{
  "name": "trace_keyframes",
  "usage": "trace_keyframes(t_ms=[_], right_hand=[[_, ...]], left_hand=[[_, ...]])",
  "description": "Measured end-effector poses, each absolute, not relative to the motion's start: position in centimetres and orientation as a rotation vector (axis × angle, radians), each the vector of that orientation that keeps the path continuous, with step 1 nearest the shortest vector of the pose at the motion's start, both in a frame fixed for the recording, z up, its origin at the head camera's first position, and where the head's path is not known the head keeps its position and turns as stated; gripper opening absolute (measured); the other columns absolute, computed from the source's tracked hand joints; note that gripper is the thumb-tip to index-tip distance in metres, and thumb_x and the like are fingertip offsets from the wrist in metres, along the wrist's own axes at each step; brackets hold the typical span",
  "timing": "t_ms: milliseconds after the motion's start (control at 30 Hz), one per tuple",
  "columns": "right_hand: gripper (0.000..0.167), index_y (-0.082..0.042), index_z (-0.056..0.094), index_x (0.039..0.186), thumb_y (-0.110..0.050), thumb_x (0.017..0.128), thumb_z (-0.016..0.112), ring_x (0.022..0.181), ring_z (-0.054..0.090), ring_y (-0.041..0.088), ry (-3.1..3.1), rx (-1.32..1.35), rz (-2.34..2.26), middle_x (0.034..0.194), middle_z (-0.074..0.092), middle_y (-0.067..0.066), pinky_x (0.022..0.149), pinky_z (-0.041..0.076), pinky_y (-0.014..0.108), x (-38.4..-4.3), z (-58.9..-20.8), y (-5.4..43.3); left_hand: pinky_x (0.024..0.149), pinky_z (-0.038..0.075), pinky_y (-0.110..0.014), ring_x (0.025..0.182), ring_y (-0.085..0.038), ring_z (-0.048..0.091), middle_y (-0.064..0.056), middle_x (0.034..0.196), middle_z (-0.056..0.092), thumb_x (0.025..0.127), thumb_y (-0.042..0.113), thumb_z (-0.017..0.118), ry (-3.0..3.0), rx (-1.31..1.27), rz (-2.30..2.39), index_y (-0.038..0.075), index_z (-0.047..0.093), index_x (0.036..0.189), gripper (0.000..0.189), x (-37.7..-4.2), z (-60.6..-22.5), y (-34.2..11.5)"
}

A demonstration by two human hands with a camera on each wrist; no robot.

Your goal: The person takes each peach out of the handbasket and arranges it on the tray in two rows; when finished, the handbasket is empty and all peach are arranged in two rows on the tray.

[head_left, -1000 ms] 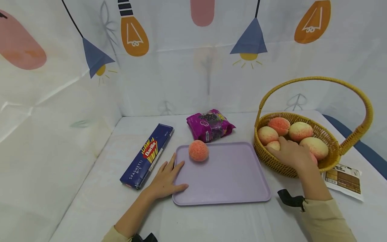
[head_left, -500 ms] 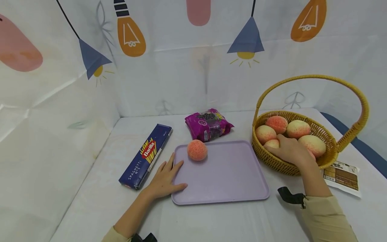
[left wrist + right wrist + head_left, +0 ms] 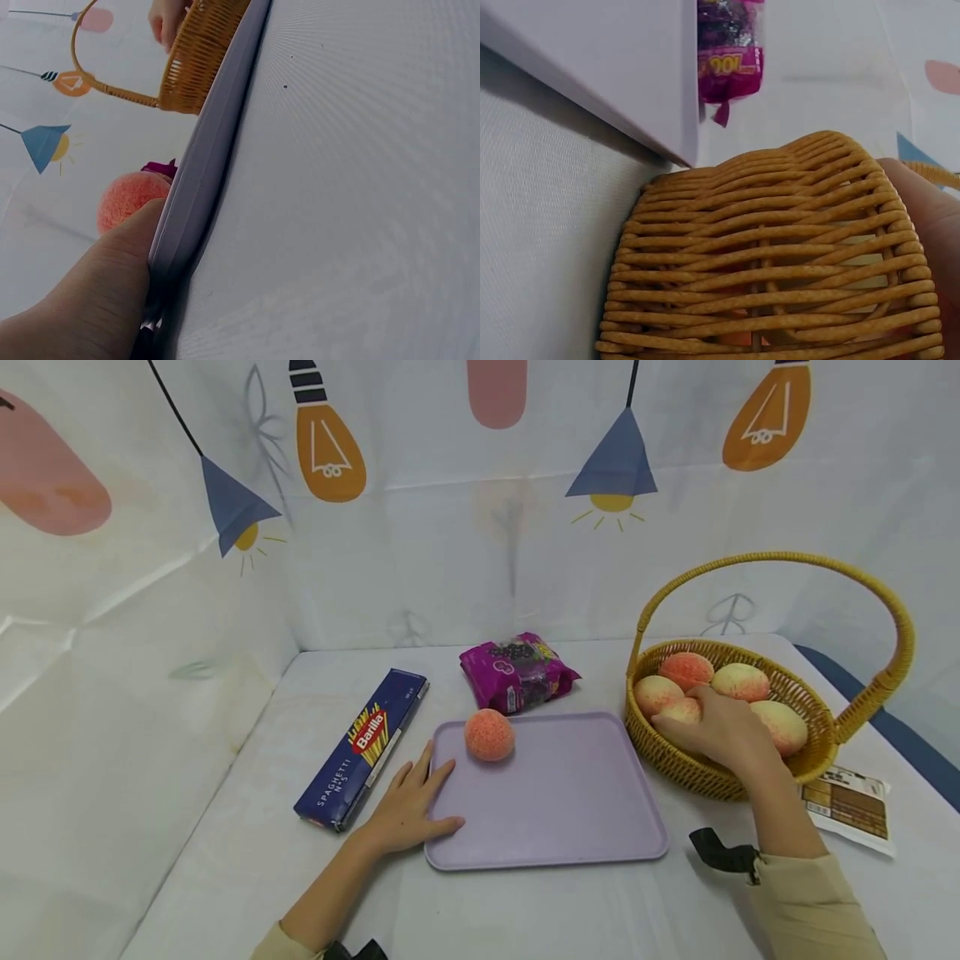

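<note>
Right fingers [image 3: 707,702] pinch a cream, pink-blushed peach [image 3: 681,710]

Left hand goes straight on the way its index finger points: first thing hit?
Likely the orange-pink ball on the tray. The left hand touches the tray's left edge; exact heading and depth are hard to judge.

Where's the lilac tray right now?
Head view, lower middle: the lilac tray lies between the spaghetti box on its left and the wicker basket on its right, the left hand on its left edge.
</note>
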State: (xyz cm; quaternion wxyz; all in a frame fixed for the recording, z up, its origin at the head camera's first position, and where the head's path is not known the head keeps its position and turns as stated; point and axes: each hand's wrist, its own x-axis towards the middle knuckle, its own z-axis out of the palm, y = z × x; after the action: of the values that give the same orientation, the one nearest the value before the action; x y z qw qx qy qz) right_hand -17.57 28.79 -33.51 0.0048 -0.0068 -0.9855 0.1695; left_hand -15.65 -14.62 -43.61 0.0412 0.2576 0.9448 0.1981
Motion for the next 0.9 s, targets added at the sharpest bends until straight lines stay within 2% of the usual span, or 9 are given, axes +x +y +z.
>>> trace_keyframes(t_ms=[233,400,667,900], right_hand=[[0.089,0.006,0.039,0.126,-0.068,0.078,0.050,0.098,0.049,0.051,-3.014,-0.026,0.572,0.115,0.049,0.035,0.076,0.039,0.062,-17.4,-33.3,28.5],[0.087,0.007,0.039,0.127,-0.064,0.079,0.053,0.104,0.045,0.052,-2.970,-0.008,0.618,0.117,0.047,0.036,0.083,0.036,0.063,-17.3,-33.1,28.2],[0.068,-0.002,0.044,0.124,-0.052,0.082,0.060,0.105,0.042,0.049,-2.797,0.079,0.634,0.120,0.044,0.029,0.080,0.035,0.064,-17.4,-33.3,27.4],[0.060,-0.002,0.050,0.121,-0.042,0.080,0.067,0.105,0.043,0.049,-2.698,0.163,0.625,0.118,0.046,0.024,0.082,0.035,0.063,-17.5,-33.7,26.9]], left_hand=[[0.109,0.004,-0.045,0.138,-0.030,0.008,-0.016,0.152,-0.004,0.077,0.064,0.054,2.884,0.777,0.626,0.012,0.030,0.144,0.088,-15.6,-43.7,-14.6],[0.109,0.004,-0.045,0.138,-0.030,0.009,-0.015,0.152,-0.005,0.077,0.065,0.054,2.889,0.771,0.618,0.013,0.030,0.144,0.089,-15.6,-43.7,-14.6],[0.109,0.004,-0.045,0.138,-0.030,0.009,-0.016,0.152,-0.003,0.077,0.066,0.052,2.885,0.781,0.637,0.013,0.030,0.144,0.088,-15.6,-43.6,-14.6],[0.109,0.005,-0.045,0.138,-0.030,0.009,-0.016,0.152,-0.003,0.077,0.066,0.052,2.886,0.780,0.634,0.013,0.031,0.144,0.088,-15.6,-43.7,-14.6]])
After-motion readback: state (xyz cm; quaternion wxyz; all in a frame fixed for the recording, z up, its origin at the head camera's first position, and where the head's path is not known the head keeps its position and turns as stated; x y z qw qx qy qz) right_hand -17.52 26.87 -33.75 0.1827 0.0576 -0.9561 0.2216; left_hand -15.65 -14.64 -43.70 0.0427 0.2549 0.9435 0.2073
